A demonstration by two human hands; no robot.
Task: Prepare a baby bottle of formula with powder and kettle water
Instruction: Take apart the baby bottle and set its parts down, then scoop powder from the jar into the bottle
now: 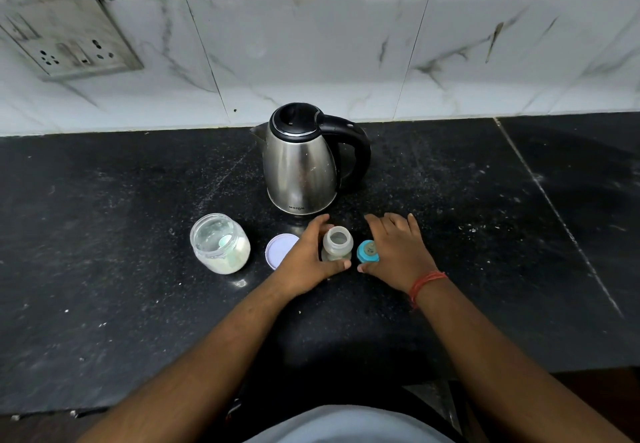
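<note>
Open baby bottle (336, 245) mid-bench, left hand (309, 259) wrapped round it; right hand (398, 252) pinching the blue teat cap (367, 251) at its three o'clock. Kettle (303, 162) at twelve, powder jar (220, 243) and lid (278, 250) at nine. Speckled black bench (104, 235), marble-tiled wall (311, 55), grimy socket (65, 34).

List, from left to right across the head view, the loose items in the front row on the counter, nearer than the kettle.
Open powder jar → white lid → open baby bottle, gripped by the left hand → blue teat cap, under the right hand.
</note>
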